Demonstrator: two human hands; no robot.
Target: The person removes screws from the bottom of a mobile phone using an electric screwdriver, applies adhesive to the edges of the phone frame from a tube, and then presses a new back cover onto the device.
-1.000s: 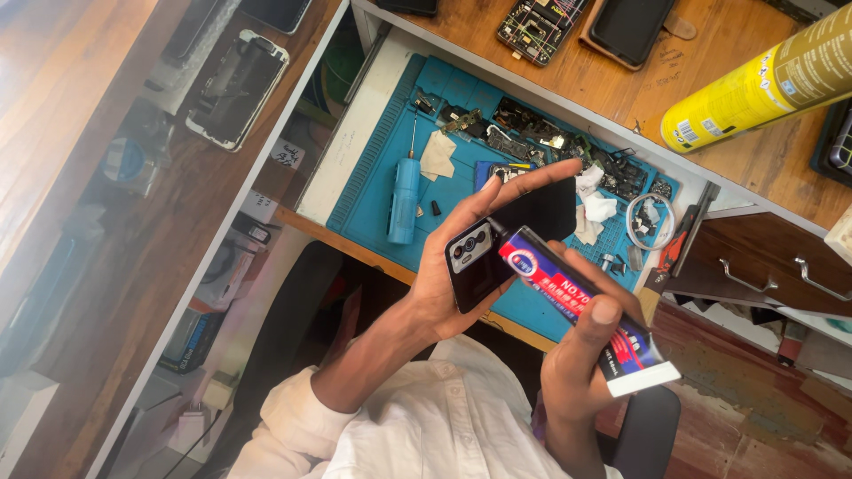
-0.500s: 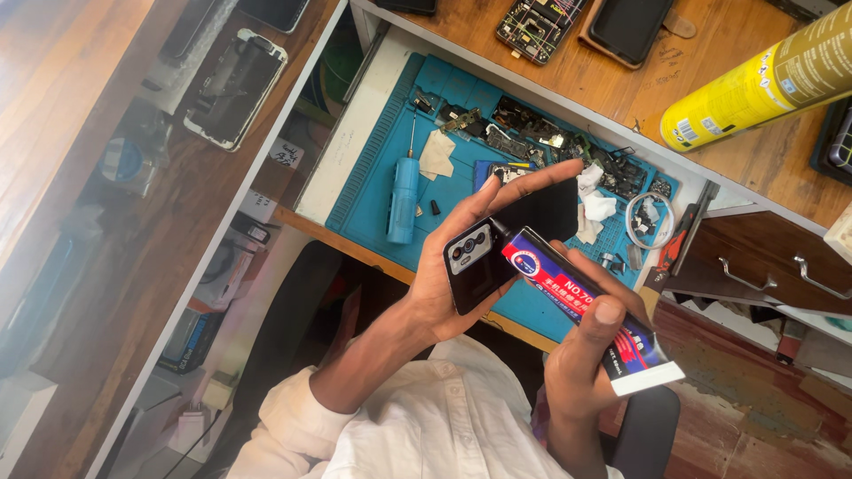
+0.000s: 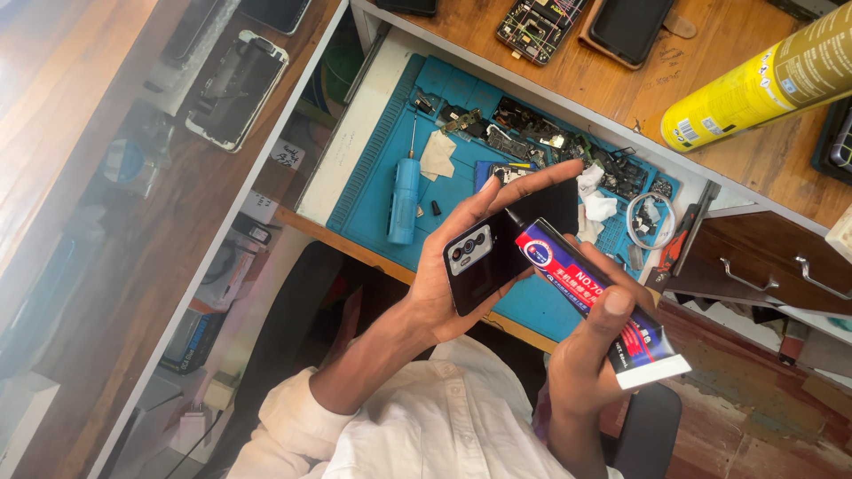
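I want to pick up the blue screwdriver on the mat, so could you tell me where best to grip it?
Grip the blue screwdriver around its thick round handle, coming from above with fingers on its two long sides. It lies flat on the blue mat, thin metal tip pointing toward the parts at the far edge, and both long sides are clear.

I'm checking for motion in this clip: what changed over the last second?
Nothing visibly changed. The left hand holds the black phone as before, and the right hand keeps the glue tube with its tip at the phone's edge.
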